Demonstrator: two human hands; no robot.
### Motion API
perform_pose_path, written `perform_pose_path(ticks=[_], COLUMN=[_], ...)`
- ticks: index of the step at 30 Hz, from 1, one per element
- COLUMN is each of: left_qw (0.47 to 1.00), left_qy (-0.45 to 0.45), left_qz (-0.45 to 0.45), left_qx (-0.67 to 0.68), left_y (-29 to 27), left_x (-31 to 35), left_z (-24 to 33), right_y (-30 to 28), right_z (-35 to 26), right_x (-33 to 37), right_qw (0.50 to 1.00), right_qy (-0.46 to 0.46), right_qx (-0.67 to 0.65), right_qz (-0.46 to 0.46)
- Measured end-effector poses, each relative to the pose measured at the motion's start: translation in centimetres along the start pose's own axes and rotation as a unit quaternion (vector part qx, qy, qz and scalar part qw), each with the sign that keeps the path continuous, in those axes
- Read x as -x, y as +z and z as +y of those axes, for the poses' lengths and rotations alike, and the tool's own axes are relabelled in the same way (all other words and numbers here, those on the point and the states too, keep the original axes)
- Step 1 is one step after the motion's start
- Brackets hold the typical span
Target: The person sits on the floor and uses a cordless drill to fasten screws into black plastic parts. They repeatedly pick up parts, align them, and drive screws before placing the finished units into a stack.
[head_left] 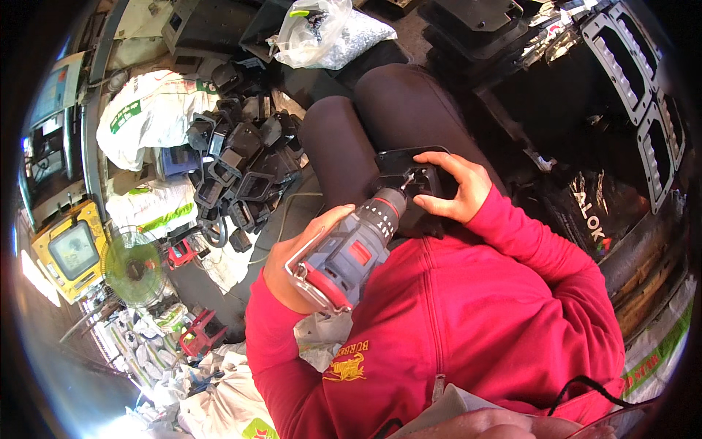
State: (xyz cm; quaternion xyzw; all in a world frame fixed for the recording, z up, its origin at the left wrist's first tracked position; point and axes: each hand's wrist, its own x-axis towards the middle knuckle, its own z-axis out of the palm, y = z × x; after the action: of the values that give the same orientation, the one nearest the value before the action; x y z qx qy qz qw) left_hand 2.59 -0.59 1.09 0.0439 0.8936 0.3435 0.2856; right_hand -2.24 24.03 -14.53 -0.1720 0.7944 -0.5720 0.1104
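My left hand (287, 262) is wrapped round a grey and red cordless drill (349, 256). The drill points away from my body, and its bit (406, 180) reaches to a black housing (423, 219) on my lap. My right hand (463, 192) grips that housing at its right side. Its thumb and forefinger lie on either side of the bit's tip. Whether a screw sits at the tip is too small to tell. The underside of the housing is hidden against my legs and red jacket.
Left of my legs lies a heap of black housings (245, 164) beside white sacks (157, 110). Ahead stands a clear bag of small shiny parts (351, 40). A green fan (134, 267) is at far left. Metal frames (621, 66) stand at right, near a black bag (585, 208).
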Motion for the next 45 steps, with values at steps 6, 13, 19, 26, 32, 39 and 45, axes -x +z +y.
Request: perform_pose_path(ticks=[6,13,19,26,32,39,45], left_qw=[0.994,0.999,0.985,0.964,0.995,0.978,0.869], left_qy=[0.052,0.017,-0.121,-0.169,0.003,0.145,0.061], left_qz=[0.021,0.011,-0.027,-0.057,0.013,0.120,-0.008], left_qx=[-0.097,-0.051,0.122,0.198,0.098,0.091,0.492], left_y=[-0.7,0.1,0.9,2.6,1.4,0.6,1.6], left_x=[-0.4,-1.2,-1.6,-3.1,-1.9,1.7,3.5], left_z=[-0.4,0.0,-0.2,-3.3,-1.9,-3.0,-13.1], right_y=[-0.3,-0.4,0.0,0.0,0.0,-1.5,-2.5], right_z=[0.3,0.7,0.9,1.7,1.4,-1.5,-2.8], right_x=[-0.3,-0.4,-0.3,-0.3,-1.2,-1.9,-12.6], right_qw=[1.000,1.000,1.000,0.999,0.998,0.986,0.951], right_qy=[0.016,0.005,0.010,0.025,-0.007,-0.029,-0.215], right_qx=[-0.012,-0.007,0.013,0.009,0.036,0.098,0.221], right_qz=[-0.007,-0.007,-0.018,-0.042,-0.052,-0.128,-0.009])
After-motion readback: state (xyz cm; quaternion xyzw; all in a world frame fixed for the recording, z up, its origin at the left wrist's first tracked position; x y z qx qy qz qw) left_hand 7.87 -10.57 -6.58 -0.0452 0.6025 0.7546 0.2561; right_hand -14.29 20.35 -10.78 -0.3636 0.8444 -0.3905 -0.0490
